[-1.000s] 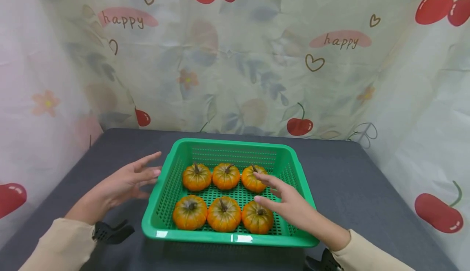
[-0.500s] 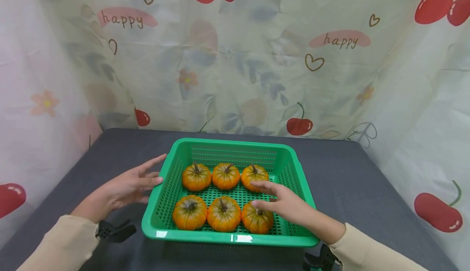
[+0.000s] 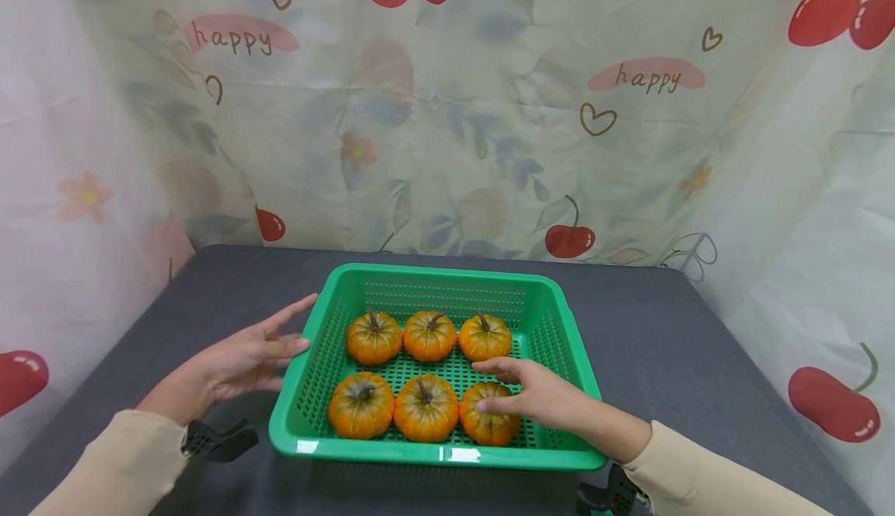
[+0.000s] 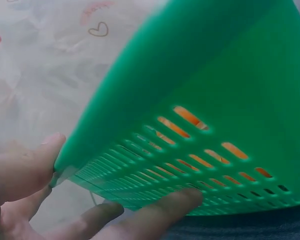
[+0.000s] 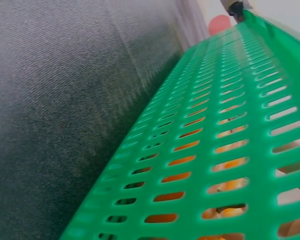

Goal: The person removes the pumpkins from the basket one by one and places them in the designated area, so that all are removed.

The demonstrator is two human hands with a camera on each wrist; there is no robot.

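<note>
A green basket with raised, slotted walls fills the lower centre of the frame, shutting off six small pumpkins from the sides; its open top lets a hand in from above. Inside, a narrow lane crosses between the far row and the near row; within each row, neighbours sit too close for fingers to slip through easily. The right hand reaches over the right wall, partly covering the near row's right end. The left hand blocks the left wall. Dark tabletop offers passing room at right; behind, a printed curtain closes the way.
</note>
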